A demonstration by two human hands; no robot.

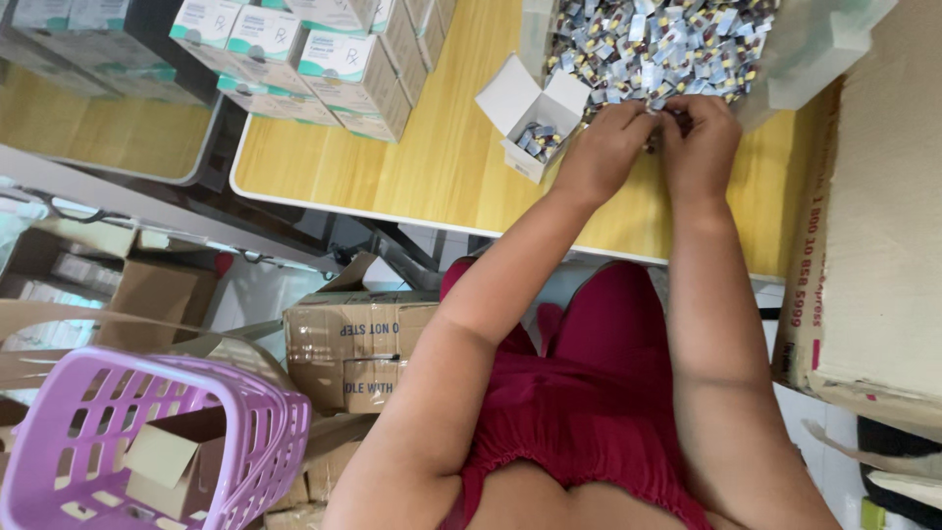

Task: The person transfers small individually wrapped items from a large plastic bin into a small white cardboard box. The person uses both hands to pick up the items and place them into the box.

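Both hands are working at the near edge of the heap of small packets (659, 44), which serves here as the landmark. The left hand (605, 149) is curling its fingers in against that edge, and the right hand (701, 137) is pressing close beside it, the two hands touching or nearly touching at the fingertips. The fingers of both are bunching narrowly around a few packets, but exactly how many each is pinching is too small to tell. The packets themselves are blue, silver and yellow, lying loose and overlapping in a clear plastic bag or sheet.

Just left of the heap, a small white carton (535, 123) is standing open with its flaps spread, and several of the same packets are lying inside it. The left hand is sitting just beside this carton without touching it. Farther left of the heap, a stack of closed white-and-teal boxes (334, 64) is resting on the same wooden table (432, 167). To the right of the heap, a large cardboard box (883, 216) is leaning in at the table's side.

Below the heap and off the table, the person's lap in a dark red garment (589, 393) is filling the middle of the view. Well down and left of the heap, brown cartons (353, 353) are sitting on the floor, and a lilac plastic basket (147, 442) with a piece of cardboard in it is standing beside them.
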